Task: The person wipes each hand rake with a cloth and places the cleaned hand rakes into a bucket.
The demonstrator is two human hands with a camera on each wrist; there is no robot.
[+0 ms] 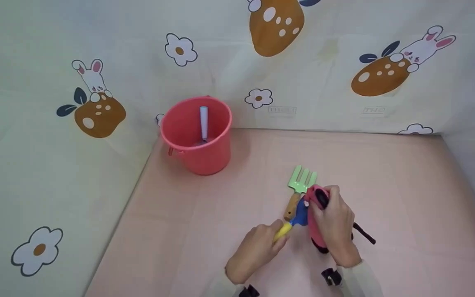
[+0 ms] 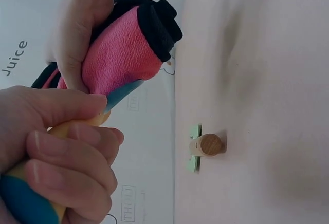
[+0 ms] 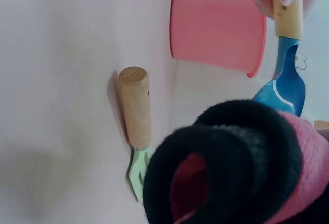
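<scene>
My left hand (image 1: 258, 249) grips the yellow handle (image 1: 283, 232) of a small tool with a blue blade (image 1: 301, 213). My right hand (image 1: 336, 218) holds a folded pink cloth with black edging (image 1: 315, 222), and the blade touches the cloth. In the left wrist view the fingers of my left hand (image 2: 67, 152) curl round the handle, and the blade (image 2: 122, 94) lies against the pink cloth (image 2: 118, 52). The right wrist view shows the blade (image 3: 285, 88) partly hidden behind the cloth (image 3: 247, 147).
A green fork (image 1: 302, 179) with a wooden handle (image 1: 292, 206) lies on the pink surface (image 1: 221, 214), just beyond my hands. At the back left stands a red bucket (image 1: 208, 159) with a white-handled thing (image 1: 204, 121) inside. Patterned sheets (image 1: 221, 74) hang behind.
</scene>
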